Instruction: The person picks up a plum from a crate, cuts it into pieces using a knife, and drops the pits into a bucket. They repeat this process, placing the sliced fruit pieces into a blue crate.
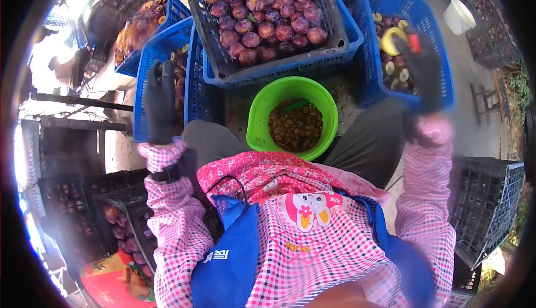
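My left hand (pixel 160 104), in a black glove, hovers at the edge of the left blue crate (pixel 146 84), its fingers stretched upward and nothing visible in them. My right hand (pixel 423 70), gloved too and smeared by motion, is over the right blue crate (pixel 438 34). It is closed around something with a red part (pixel 414 43), perhaps a tool handle; most of it is hidden. A yellow cut piece of fruit (pixel 392 41), blurred, shows at its fingertips. Below lie cut plums (pixel 393 70) with yellow flesh. Between my knees stands a green bucket (pixel 254 119) holding brown plum stones (pixel 296 128).
A black crate (pixel 201 40) of whole plums (pixel 267 15) rests on a blue crate (pixel 357 34) ahead. Black crates (pixel 486 207) stand at the right, and more with plums (pixel 120 230) at the left. A white bucket (pixel 459 16) stands at the back right.
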Demonstrator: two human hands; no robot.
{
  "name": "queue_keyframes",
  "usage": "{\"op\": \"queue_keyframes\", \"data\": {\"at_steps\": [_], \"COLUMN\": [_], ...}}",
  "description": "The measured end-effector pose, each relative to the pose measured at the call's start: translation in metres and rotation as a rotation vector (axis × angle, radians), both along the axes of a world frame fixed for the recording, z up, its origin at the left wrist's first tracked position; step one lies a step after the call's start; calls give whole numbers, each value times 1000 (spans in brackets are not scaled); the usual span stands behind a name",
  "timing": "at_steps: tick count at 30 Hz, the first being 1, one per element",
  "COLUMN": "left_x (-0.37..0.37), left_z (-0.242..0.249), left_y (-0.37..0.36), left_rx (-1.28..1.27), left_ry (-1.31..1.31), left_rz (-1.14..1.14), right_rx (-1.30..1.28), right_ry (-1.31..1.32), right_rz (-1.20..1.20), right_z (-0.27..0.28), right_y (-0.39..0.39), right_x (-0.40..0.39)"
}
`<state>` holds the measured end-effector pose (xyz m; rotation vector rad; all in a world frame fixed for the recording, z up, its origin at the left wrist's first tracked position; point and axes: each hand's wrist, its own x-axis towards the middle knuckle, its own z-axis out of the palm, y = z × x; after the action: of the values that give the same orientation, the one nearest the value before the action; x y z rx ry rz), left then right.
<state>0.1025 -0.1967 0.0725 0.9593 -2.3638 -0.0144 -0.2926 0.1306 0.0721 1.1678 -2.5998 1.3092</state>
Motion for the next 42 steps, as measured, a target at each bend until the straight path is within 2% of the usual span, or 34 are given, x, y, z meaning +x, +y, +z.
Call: {"op": "queue_keyframes", "data": {"at_steps": [1,2,4,6,7,8,9,10,11,15,16,17,18,20,21,23,24,26,28,29,31,33,34,36,37,38,39,40,42], "left_x": [-2,-22,-69,-149,-179,-194,-211,-254,-273,-286,-283,-277,-267,-229,-224,-185,-171,-155,-135,-133,-122,-115,-113,-111,-108,-109,-110,-111,-107], "left_z": [7,5,-3,15,-16,-37,-55,-65,-68,-69,-66,-61,-54,-37,5,-30,-28,-24,-55,-48,-58,-69,-73,-69,-77,-70,-60,-55,-58], "left_y": [-26,-40,-56,-5,-16,-14,-11,-16,-12,-13,-15,-17,-15,3,41,53,73,120,135,152,161,167,172,185,185,189,194,197,192], "left_rx": [-79,-85,-7,574,361,509,657,331,309,436,445,475,552,865,1701,1402,1402,1686,1668,1991,2031,2106,2110,2028,2139,2143,1455,771,720], "left_ry": [-7,-4,-32,-126,-267,-188,-112,-527,-634,-621,-595,-536,-387,78,234,305,312,675,576,713,759,863,867,888,934,934,669,397,321], "left_rz": [128,126,-246,-246,-322,-467,-611,-476,-469,-527,-557,-592,-671,-950,-387,-818,-807,-916,-998,-749,-685,-640,-637,-671,-623,-623,-700,-703,-757], "right_rx": [-112,-222,-263,-307,-174,-41,-49,-44,-37,-49,-101,-151,-153,-190,-193,-180,-175,-318,-252,-222,-181,-194,-189,-209,-205,-182,-158,-156,-266], "right_ry": [-80,-158,-164,-162,-197,-233,-230,-256,-281,-292,-151,-9,-12,-437,-441,-371,-374,-496,-562,-598,-638,-802,-804,-531,-530,-643,-757,-756,-1078], "right_rz": [-54,-103,-72,-45,-92,-139,-146,-128,-110,-49,33,114,115,193,196,244,254,329,356,365,377,314,314,263,262,249,234,233,241], "right_z": [15,23,23,23,22,19,12,7,2,-23,-32,-36,-31,-18,-8,9,-1,-37,-47,-50,-52,-49,-49,-51,-53,-56,-57,-55,-42], "right_y": [4,6,3,-4,-8,-10,-9,-8,-6,4,5,7,7,3,0,-7,-13,-23,-20,-18,-14,-12,-13,-17,-18,-18,-18,-16,-15], "right_x": [-4,-6,3,17,26,31,35,38,39,36,35,34,39,64,80,111,118,132,138,140,145,147,150,157,157,157,158,157,157]}}
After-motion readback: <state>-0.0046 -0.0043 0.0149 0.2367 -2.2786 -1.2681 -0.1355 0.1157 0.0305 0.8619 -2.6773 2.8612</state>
